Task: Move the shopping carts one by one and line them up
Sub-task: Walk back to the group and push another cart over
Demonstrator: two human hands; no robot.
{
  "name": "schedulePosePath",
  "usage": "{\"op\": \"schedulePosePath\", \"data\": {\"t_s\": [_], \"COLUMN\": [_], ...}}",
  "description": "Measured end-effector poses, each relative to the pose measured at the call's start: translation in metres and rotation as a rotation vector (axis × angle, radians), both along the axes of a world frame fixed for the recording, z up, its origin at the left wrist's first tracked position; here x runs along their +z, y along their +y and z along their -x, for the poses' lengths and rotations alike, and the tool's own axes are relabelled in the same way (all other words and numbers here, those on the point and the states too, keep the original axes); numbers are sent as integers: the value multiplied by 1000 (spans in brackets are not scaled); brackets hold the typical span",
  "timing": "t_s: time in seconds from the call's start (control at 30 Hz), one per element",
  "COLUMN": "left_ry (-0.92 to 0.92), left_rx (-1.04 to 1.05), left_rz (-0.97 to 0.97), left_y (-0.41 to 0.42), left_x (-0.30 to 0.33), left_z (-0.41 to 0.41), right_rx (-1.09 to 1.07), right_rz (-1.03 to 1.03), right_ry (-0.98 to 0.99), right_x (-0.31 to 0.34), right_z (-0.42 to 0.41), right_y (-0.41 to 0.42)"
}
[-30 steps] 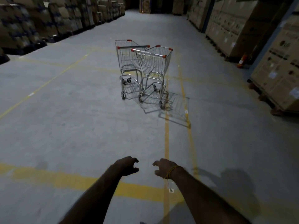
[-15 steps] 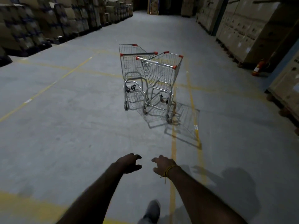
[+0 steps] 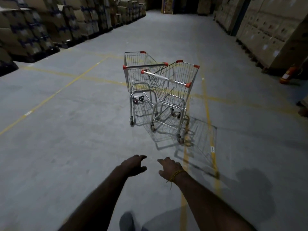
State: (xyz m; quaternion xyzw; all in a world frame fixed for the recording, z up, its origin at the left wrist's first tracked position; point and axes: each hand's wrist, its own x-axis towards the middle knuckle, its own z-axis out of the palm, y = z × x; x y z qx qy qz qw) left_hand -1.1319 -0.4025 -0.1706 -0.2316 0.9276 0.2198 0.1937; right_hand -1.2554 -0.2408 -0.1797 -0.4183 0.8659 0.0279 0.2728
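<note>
Two silver wire shopping carts with red corner caps stand side by side on the grey warehouse floor ahead. The left cart point(image 3: 138, 75) faces straight down the aisle. The right cart point(image 3: 175, 85) stands nearer and is turned slightly to the right, its handle bar point(image 3: 165, 77) towards me. My left hand point(image 3: 133, 165) and my right hand point(image 3: 170, 167) are stretched forward at the bottom centre, fingers loosely spread, holding nothing, well short of the carts. A yellow thread circles my right wrist.
Stacks of cardboard boxes point(image 3: 50, 25) line the left side and tall box stacks point(image 3: 273, 30) the right. A red fire extinguisher point(image 3: 287, 75) lies by the right stacks. Yellow lines point(image 3: 207, 104) cross the floor. My foot point(image 3: 127, 221) shows at the bottom.
The carts appear larger and nearer as I walk towards them. Both hands stay outstretched and empty, with fingers a little more spread.
</note>
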Motion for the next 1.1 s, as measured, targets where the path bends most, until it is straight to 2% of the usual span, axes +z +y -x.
{"op": "schedulePosePath", "data": {"t_s": [0.17, 0.4, 0.57, 1.1], "left_ry": [4, 37, 121, 300], "left_rx": [-38, -91, -125, -153], "left_rz": [-19, 32, 106, 238], "left_y": [-55, -170, -247, -373], "left_x": [-8, -4, 6, 3], "left_z": [73, 183, 257, 463], "right_rx": [-31, -104, -203, -298], "right_rz": [-6, 13, 131, 273], "right_ry": [-19, 65, 136, 356], "right_x": [-5, 8, 32, 35], "right_z": [67, 173, 242, 441], "right_y": [-54, -156, -224, -357]}}
